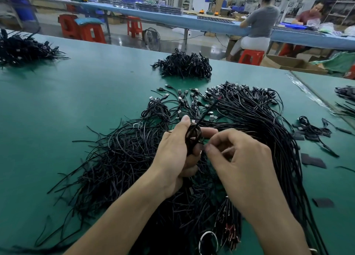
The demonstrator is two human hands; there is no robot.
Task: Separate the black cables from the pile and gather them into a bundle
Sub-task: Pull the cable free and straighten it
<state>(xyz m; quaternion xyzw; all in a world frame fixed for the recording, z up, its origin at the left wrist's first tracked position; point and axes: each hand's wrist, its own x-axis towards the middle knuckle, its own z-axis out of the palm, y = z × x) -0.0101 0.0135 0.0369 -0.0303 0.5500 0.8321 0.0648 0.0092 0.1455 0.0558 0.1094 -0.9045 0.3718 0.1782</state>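
A big loose pile of black cables (249, 116) with USB plugs spreads over the green table (86, 101) in front of me. My left hand (176, 155) grips a small coiled bundle of black cables (193, 137) above the pile; one cable end sticks up from it toward the far right. My right hand (240, 158) is just right of the coil, its thumb and forefinger pinched together close to the coil. What they pinch is too small to make out.
A heap of bundled cables (184, 64) lies at the far middle, another heap (21, 47) at the far left. Black strips (313, 161) and a few coiled cables lie to the right. Beyond the table stand red stools, a fan and seated people.
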